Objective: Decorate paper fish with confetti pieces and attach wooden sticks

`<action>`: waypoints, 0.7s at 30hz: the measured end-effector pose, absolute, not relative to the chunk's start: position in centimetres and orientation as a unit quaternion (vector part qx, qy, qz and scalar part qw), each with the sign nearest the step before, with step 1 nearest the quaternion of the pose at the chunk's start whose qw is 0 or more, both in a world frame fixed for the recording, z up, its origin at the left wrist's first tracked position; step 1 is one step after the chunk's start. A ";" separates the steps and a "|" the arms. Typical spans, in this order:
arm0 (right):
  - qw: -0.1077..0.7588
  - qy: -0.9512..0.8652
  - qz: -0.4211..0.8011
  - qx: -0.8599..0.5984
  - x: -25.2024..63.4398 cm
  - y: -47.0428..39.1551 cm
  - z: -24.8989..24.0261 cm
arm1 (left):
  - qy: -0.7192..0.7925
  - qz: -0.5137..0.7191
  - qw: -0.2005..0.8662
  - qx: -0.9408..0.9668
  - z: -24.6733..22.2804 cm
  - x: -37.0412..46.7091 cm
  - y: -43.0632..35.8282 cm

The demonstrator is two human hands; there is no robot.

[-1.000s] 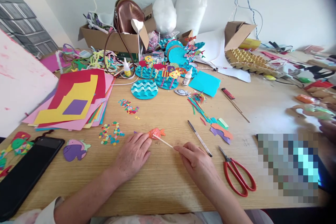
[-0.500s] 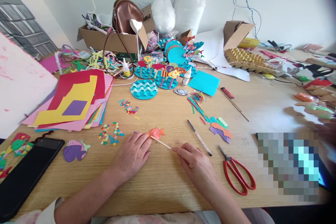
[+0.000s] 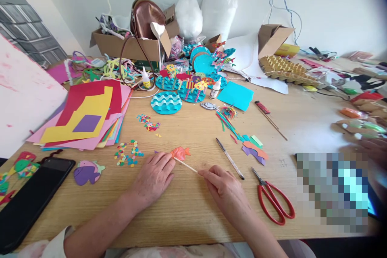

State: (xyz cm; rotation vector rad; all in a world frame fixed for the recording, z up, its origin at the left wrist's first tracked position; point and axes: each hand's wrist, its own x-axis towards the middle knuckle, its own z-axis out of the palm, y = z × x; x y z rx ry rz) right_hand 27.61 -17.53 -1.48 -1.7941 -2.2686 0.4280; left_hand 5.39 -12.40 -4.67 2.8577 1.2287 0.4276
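Note:
A small orange paper fish point(image 3: 180, 153) lies flat on the wooden table. My left hand point(image 3: 155, 174) rests palm down, its fingertips holding the fish at its left edge and partly covering it. Between the thumb and fingers of my right hand point(image 3: 222, 183) is a thin pale stick point(image 3: 188, 165), its far tip touching the fish near my left fingertips. A sliver of purple paper shows behind my left fingers. To the right of my right hand lie a pen point(image 3: 229, 158) and red-handled scissors point(image 3: 272, 197).
Colored paper sheets point(image 3: 90, 113), paper dots point(image 3: 128, 153), a purple paper fish point(image 3: 87, 172) and a black phone point(image 3: 36, 201) are on the left. Glue bottles point(image 3: 215, 88) and blue wavy decorations point(image 3: 166, 103) stand farther back. Another person's hand point(image 3: 375, 147) is at the right edge.
My hands, the stick and the orange fish stay almost in place; the view shifts slightly. At the far right, the other person's hand has moved.

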 end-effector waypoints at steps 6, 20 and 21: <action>0.123 -0.760 0.147 -0.621 28.4 -18.0 -1.5 | 0.390 0.144 -0.002 0.909 -4.9 5.3 -12.4; 0.138 -0.756 0.162 -0.618 29.1 -17.6 -2.2 | 0.383 0.143 -0.008 0.913 -4.8 5.3 -12.4; 0.138 -0.754 0.159 -0.622 29.1 -17.5 -2.3 | 0.383 0.143 -0.008 0.913 -4.8 5.3 -12.4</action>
